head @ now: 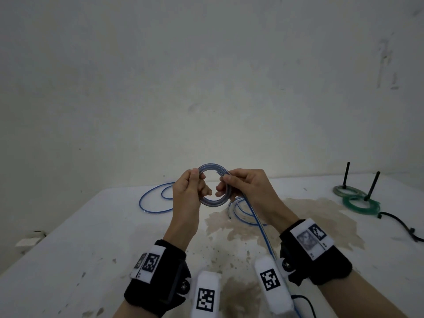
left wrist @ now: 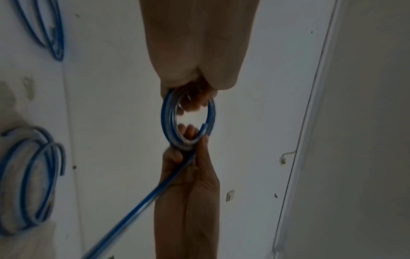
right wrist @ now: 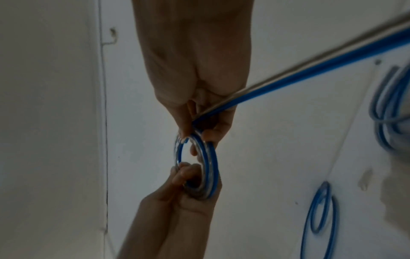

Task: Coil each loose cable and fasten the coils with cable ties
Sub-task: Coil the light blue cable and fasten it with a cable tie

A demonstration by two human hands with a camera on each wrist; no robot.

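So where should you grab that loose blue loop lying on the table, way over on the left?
Probably at the near edge of the loose blue loop, coming from above and pinching one strand. It lies flat on the white table, thin and open, so nothing blocks that side. Both the left hand and right hand are busy holding the small coil.

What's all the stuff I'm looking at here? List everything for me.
Coil: one, blue and clear, held up between both hands, a tail running down toward the person.
Loose cable loops: blue, lying on the table behind the hands, left and right.
Green rings: two, far right of the table.
Black pegs: two, standing in the rings.
Black cord: one, right edge.
Table: one, white, stained.
Wristbands: two, black, with white tags.
Left hand: grips the coil's left side.
Right hand: pinches its right side.
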